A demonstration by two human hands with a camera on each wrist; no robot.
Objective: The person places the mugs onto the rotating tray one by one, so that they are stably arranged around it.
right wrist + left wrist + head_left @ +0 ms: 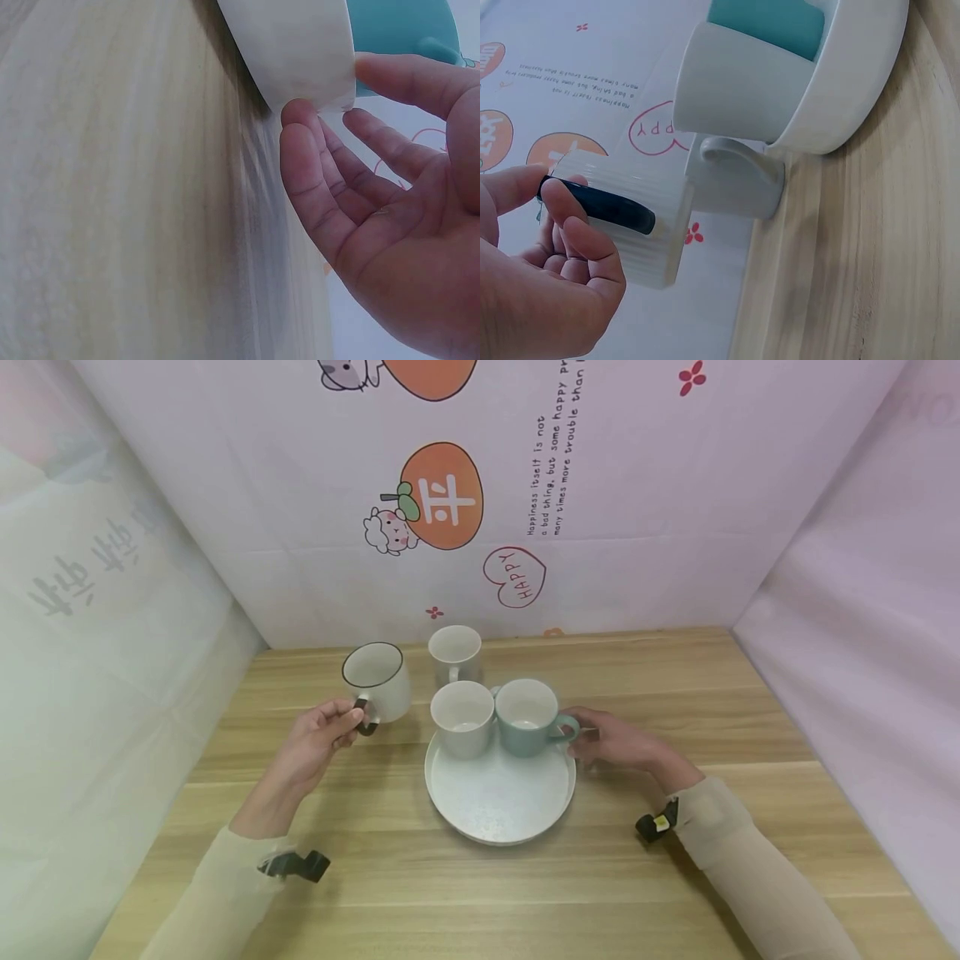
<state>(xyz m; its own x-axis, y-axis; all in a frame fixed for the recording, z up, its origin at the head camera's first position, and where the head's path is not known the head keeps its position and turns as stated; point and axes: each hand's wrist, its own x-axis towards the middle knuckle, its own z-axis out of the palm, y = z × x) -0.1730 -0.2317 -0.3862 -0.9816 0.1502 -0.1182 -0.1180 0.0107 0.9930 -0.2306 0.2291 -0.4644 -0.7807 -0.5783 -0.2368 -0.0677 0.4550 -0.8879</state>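
My left hand (315, 739) pinches the black handle (604, 204) of a white mug (386, 689) with a dark rim, held up off the table on the left. In the left wrist view its ribbed side shows. A round white tray (498, 806) lies in the middle, with a plain white mug (463, 727) and a teal mug (525, 722) standing side by side towards its back. At the tray's right edge is my right hand (618, 742). The right wrist view shows its thumb at the rim and its fingertips (300, 154) against the outer wall, below the teal mug.
Another white mug (455, 652) stands on the wooden table (600, 893) behind the tray, handle facing the near side. A printed white cloth (637, 527) hangs along the back edge, and pale cloth walls close off the left and right sides.
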